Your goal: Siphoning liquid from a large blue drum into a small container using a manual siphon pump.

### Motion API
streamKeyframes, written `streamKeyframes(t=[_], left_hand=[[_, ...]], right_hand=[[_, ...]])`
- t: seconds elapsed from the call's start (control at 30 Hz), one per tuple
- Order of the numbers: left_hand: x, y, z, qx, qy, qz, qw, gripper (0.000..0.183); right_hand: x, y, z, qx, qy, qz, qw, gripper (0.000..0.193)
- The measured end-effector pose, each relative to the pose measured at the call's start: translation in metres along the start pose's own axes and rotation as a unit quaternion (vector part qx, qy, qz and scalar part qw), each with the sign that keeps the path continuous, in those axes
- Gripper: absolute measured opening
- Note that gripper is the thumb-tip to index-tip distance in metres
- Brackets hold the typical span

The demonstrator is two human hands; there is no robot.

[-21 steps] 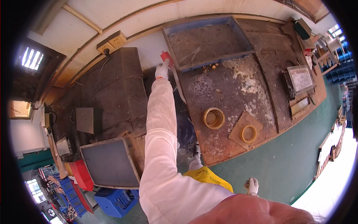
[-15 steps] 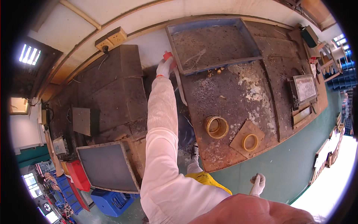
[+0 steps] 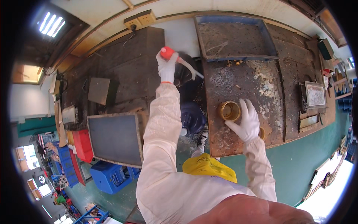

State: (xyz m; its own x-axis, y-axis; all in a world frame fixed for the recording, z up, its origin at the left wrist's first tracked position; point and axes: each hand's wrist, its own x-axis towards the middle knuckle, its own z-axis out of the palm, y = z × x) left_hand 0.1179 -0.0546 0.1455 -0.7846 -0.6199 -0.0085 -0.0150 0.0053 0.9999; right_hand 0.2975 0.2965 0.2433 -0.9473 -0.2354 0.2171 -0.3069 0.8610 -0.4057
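Observation:
My left hand (image 3: 166, 67), in a white glove, is closed around a siphon pump (image 3: 167, 53) with a red bulb. Its pale translucent tube (image 3: 189, 68) hangs toward the gap between the two tables. My right hand (image 3: 247, 123), gloved too, has its thumb and fingers spread beside a round amber-yellow cup (image 3: 223, 111) on the right table. Whether the fingers touch the cup's rim I cannot tell. A yellow ring (image 3: 262, 133) shows partly behind my right wrist. Below the tube, in the gap, stands a dark blue jug (image 3: 192, 118).
A blue-edged shallow tray (image 3: 242, 58) lies at the back of the stained right table (image 3: 223, 143). A framed screen (image 3: 115, 138) sits at the left, above a blue plastic stool (image 3: 108, 177) and a red bin (image 3: 82, 145). A small framed box (image 3: 314, 95) stands at the right.
The siphon pump has come away from the tray's edge, its tube swinging out to the right. My right hand has risen from beside my body to the cup and opened from a curl.

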Motion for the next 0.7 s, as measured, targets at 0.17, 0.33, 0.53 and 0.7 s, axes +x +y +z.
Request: streamKeyframes(t=[0.17, 0.33, 0.53, 0.7], left_hand=[[-0.116, 0.023, -0.049, 0.088, 0.106, -0.036, 0.990, 0.074], [-0.237, -0.006, -0.111, -0.025, 0.188, -0.031, 0.981, 0.073], [-0.392, -0.067, -0.179, -0.155, 0.268, -0.097, 0.946, 0.068], [-0.522, -0.115, -0.244, -0.167, 0.338, -0.124, 0.918, 0.068]], right_hand=[[0.006, -0.003, 0.018, 0.000, -0.120, -0.028, 0.992, 0.092], [-0.008, -0.014, 0.020, -0.029, -0.090, -0.100, 0.990, 0.082], [-0.054, -0.024, 0.002, 0.066, -0.050, -0.130, 0.988, 0.083], [-0.139, -0.041, 0.000, 0.182, -0.083, -0.232, 0.952, 0.085]])
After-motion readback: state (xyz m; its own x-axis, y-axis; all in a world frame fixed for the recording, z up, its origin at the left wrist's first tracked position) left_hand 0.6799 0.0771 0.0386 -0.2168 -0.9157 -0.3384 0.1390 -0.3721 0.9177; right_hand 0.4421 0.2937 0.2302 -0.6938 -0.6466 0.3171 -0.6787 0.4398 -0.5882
